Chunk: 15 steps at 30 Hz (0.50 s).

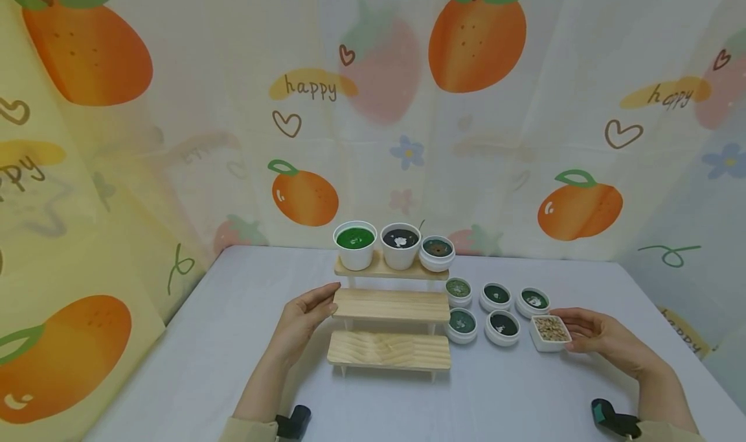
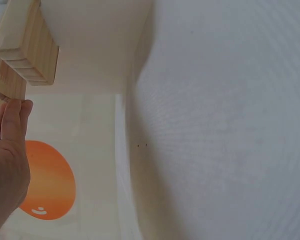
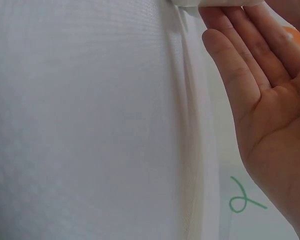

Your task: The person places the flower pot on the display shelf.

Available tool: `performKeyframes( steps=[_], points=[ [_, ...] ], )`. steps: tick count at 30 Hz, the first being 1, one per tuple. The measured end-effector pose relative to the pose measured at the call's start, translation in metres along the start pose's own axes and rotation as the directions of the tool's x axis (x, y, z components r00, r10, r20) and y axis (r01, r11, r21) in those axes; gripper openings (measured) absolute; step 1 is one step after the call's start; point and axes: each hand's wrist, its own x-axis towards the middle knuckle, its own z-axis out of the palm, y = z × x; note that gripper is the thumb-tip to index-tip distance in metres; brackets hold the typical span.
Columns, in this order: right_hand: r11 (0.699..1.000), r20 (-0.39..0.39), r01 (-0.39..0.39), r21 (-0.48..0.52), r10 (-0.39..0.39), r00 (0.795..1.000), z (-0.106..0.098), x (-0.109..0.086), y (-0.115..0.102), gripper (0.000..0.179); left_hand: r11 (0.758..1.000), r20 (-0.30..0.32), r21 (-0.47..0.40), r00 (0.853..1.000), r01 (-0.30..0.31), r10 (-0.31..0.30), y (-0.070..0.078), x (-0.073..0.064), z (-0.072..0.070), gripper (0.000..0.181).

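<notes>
A wooden stand has three stepped boards. My left hand touches the left end of its middle board, thumb near the front corner and fingers toward the back one. In the left wrist view those fingers are fairly straight, tips at the wood. Farther right, my right hand holds a square white dish of pale, grainy bits, thumb at its near side and fingers behind. In the right wrist view only the dish's underside shows above the fingers.
On the top board stand a white cup with green contents, a cup with dark contents and a small round pot. Several similar round pots sit between stand and dish. A printed cloth hangs behind the white table.
</notes>
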Motion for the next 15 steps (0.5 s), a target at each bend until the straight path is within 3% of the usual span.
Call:
performKeyframes(
  steps=[15],
  points=[
    [0.997,-0.064,-0.041,-0.062,0.037,0.997,-0.0019,-0.0057,-0.0063,0.066,1.0,-0.001,-0.003,1.0,-0.003,0.003,0.0008,-0.0001,0.0005,0.051]
  ],
)
